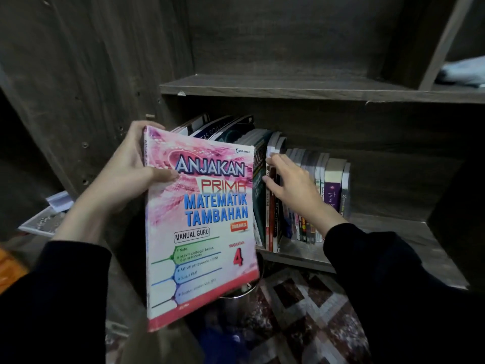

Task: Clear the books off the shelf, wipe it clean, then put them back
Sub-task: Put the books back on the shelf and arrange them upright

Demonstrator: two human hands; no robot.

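Note:
My left hand [131, 174] grips a pink maths workbook [202, 232] by its spine near the top, thumb across the cover, and holds it upright in front of the dark wooden shelf [393, 237]. A row of books [333, 190] stands on that shelf; taller ones [231, 130] lean behind the workbook. My right hand [291, 185] reaches into the row, its fingers curled over the tops and spines of a few upright books [273, 222] just right of the workbook.
The shelf board above [288, 88] holds nothing in its left bay; a pale cloth [462, 72] lies in the bay at upper right. A patterned rug [301, 311] covers the floor below. A metal pot [236, 298] stands under the workbook. Papers [49, 216] lie at left.

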